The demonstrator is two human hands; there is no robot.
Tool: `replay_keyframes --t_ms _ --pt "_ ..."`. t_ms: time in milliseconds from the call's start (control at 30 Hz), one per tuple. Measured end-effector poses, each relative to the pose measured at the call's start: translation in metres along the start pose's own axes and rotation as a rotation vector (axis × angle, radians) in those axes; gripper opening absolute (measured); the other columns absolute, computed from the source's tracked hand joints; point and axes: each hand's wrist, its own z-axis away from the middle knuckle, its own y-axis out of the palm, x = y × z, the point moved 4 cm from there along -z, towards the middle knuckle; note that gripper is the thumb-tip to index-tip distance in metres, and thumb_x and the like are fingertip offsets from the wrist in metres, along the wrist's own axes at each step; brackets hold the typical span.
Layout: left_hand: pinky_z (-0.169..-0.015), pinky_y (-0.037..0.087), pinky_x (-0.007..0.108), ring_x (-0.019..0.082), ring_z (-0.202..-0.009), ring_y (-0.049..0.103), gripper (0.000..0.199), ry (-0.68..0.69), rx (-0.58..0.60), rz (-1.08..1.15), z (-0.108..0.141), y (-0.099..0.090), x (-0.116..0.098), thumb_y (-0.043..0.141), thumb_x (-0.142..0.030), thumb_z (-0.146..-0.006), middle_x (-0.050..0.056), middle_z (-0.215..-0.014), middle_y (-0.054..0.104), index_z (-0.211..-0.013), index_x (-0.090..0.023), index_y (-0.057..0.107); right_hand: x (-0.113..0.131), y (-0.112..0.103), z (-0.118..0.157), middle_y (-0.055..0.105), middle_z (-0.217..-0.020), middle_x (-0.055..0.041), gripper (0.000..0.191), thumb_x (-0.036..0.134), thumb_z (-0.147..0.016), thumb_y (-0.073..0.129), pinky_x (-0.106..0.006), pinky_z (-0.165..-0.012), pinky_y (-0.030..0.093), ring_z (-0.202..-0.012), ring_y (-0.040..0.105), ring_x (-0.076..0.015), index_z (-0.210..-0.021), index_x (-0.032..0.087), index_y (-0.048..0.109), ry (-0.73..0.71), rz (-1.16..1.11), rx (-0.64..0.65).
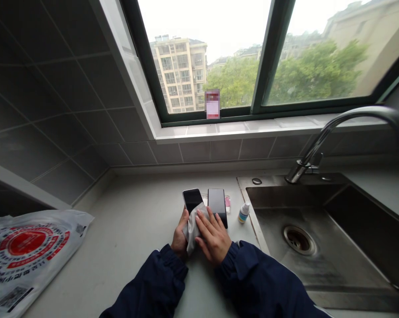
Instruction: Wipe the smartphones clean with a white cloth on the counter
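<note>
My left hand is closed around the lower left side of a smartphone, whose dark screen faces up. A light grey cloth covers the phone's lower part and hangs down between my hands. My right hand presses the cloth onto the screen, its fingers laid together over it. Just beyond these fingers lies a second dark-screened phone on the counter. Partly under that phone, a small item with a pink part sticks out. A small white-capped spray bottle stands upright to the right.
The white countertop runs beneath my hands. To the right is a steel sink with a curved chrome faucet. A white plastic bag with red print lies at the left. A window above a tiled sill stands behind.
</note>
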Motion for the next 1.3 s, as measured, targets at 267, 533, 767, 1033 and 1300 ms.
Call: replay_keyframes --t_ms 267,533,767,1033,1300 --pt "-0.109 0.038 0.036 0.025 -0.12 0.058 0.056 0.109 0.076 -0.151 -0.001 -0.003 0.0 0.059 -0.033 -0.089 0.011 -0.127 0.063 -0.141 -0.02 0.043 0.003 -0.006 -0.001 0.037 -0.151 -0.0144 0.061 0.016 -0.088 0.045 -0.057 -0.11 0.034 -0.145 0.018 -0.0348 -0.147 0.008 0.034 -0.011 -0.082 -0.061" --pt "-0.098 0.045 0.037 0.028 -0.107 0.064 0.046 0.2 0.067 -0.252 -0.003 -0.003 0.0 0.07 -0.041 -0.08 0.014 -0.114 0.068 -0.117 -0.014 0.062 -0.003 -0.01 0.0 0.053 -0.14 -0.0083 0.056 0.008 -0.089 0.041 -0.041 -0.11 0.041 -0.133 0.047 -0.0235 -0.144 0.017 0.043 0.094 -0.346 -0.192" --pt "-0.069 0.056 0.033 0.017 -0.078 0.066 0.059 0.168 0.051 -0.314 -0.004 -0.003 -0.007 0.054 -0.053 -0.087 0.006 -0.109 0.063 -0.141 -0.035 0.04 -0.028 -0.008 0.006 0.068 -0.119 -0.0093 0.039 0.03 -0.097 0.044 -0.03 -0.092 0.055 -0.107 0.068 -0.0227 -0.134 0.019 0.054 0.499 -0.653 -0.298" --pt "-0.09 0.051 0.036 0.022 -0.108 0.062 0.057 0.204 0.053 -0.227 -0.004 0.004 -0.008 0.048 -0.049 -0.092 0.005 -0.133 0.057 -0.146 -0.04 0.031 -0.039 0.027 0.005 0.075 -0.094 -0.0128 0.065 0.069 -0.081 0.056 -0.039 -0.078 0.06 -0.088 0.073 -0.0288 -0.114 0.013 0.065 0.853 -1.162 -0.246" --pt "-0.096 0.047 0.049 0.028 -0.107 0.064 0.064 0.1 0.179 -0.116 0.006 0.02 -0.004 0.042 -0.055 -0.092 0.009 -0.137 0.056 -0.15 -0.041 0.017 -0.019 0.051 0.019 0.071 -0.06 -0.0053 0.057 0.064 -0.065 0.075 -0.028 -0.054 0.053 -0.054 0.068 -0.0204 -0.086 0.012 0.069 1.055 -1.422 -0.064"
